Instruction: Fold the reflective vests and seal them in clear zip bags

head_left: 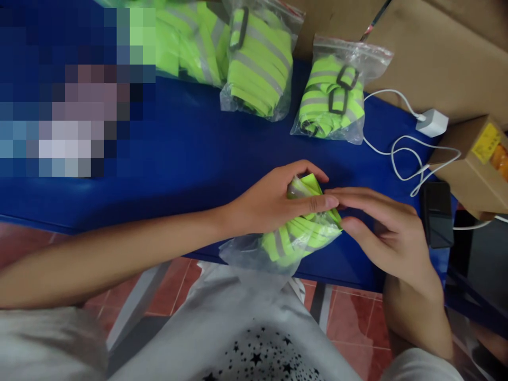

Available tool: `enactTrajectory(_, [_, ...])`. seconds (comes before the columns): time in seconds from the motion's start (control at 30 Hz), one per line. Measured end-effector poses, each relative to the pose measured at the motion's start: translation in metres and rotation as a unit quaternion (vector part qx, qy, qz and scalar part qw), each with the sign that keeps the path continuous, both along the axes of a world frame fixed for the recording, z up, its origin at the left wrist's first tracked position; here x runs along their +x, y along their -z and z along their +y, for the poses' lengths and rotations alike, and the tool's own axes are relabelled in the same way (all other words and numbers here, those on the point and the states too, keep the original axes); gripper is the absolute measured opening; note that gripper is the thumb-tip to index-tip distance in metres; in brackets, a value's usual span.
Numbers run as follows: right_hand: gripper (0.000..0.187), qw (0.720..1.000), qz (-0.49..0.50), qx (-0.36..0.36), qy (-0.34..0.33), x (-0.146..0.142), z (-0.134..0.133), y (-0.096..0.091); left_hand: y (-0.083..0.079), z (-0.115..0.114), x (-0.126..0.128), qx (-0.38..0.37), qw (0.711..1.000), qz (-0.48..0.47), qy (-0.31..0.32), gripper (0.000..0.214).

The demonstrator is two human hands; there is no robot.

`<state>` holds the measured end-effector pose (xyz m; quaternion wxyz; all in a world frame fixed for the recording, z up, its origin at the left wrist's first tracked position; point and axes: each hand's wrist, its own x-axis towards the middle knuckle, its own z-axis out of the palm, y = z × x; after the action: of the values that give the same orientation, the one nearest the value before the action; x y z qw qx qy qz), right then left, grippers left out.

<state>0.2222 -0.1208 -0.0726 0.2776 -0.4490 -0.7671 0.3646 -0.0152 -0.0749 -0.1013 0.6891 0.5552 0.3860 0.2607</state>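
Observation:
At the near edge of the blue table, a folded neon yellow-green reflective strap bundle [305, 235] sits in a clear plastic bag [254, 254]. My left hand [273, 198] is closed over the top of the bundle, its thumb lying across it and its fingers curled round the far side. At the bundle's right end, my right hand [391, 233] holds the corner between thumb and fingertips. The bag's loose end hangs toward my lap. My left hand hides part of the bundle.
Bagged neon bundles stand at the back: one with a buckle [260, 69], another with two buckles [331, 100]. On the right are a white charger [432, 123] with cable, a phone [436, 214] and a cardboard box [462, 169]. The upper left is pixelated.

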Motion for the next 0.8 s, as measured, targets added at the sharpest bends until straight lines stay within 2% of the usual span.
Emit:
enactTrajectory(0.1, [0.045, 0.997, 0.016, -0.021, -0.075, 0.005, 0.002, 0.000, 0.000, -0.002, 0.000, -0.006, 1.000, -0.019, 0.001, 0.037])
enactTrajectory(0.2, [0.058, 0.991, -0.009, -0.019, -0.131, 0.005, 0.004, 0.001, 0.002, -0.004, 0.001, 0.012, 1.000, -0.023, -0.011, 0.032])
enactTrajectory(0.3, [0.059, 0.985, -0.043, -0.012, -0.168, -0.001, 0.003, 0.005, 0.004, -0.003, 0.003, 0.037, 0.999, 0.001, -0.010, 0.027])
enactTrajectory(0.43, [0.057, 0.991, -0.050, -0.008, -0.124, -0.010, 0.001, 0.012, 0.005, 0.001, 0.003, 0.061, 0.998, 0.012, -0.024, 0.029])
enactTrajectory(0.63, [0.071, 0.999, -0.003, -0.028, -0.029, -0.007, -0.001, 0.015, -0.002, 0.003, 0.001, 0.088, 0.993, -0.012, -0.080, 0.027])
enactTrajectory(0.8, [0.063, 0.999, 0.004, -0.012, -0.034, -0.007, 0.000, 0.019, 0.002, -0.001, 0.003, 0.077, 0.995, -0.038, -0.052, 0.030])
